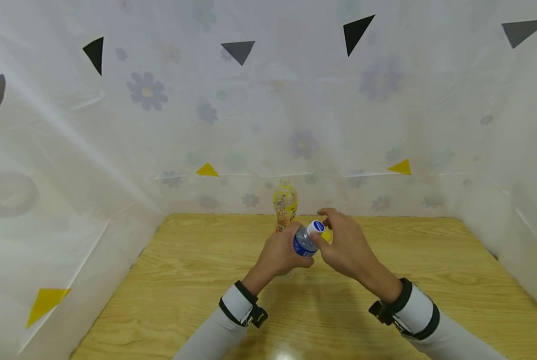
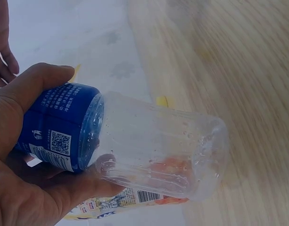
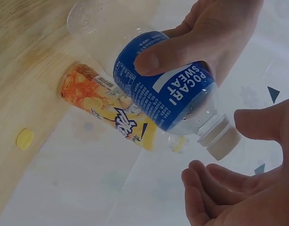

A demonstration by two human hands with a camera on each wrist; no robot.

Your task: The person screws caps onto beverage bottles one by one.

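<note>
My left hand grips a clear plastic bottle with a blue Pocari Sweat label, fingers and thumb wrapped around the label. The bottle is tilted, its white cap up toward the right. Around the cap, my right hand is spread with thumb and fingers parted. In the right wrist view its thumb is right beside the cap; whether it touches cannot be told. The clear lower part of the bottle shows droplets inside.
Behind the hands an uncapped bottle with a yellow and orange label stands upright on the wooden table. A yellow cap lies on the table to its right. Pale patterned sheeting closes off the back and sides.
</note>
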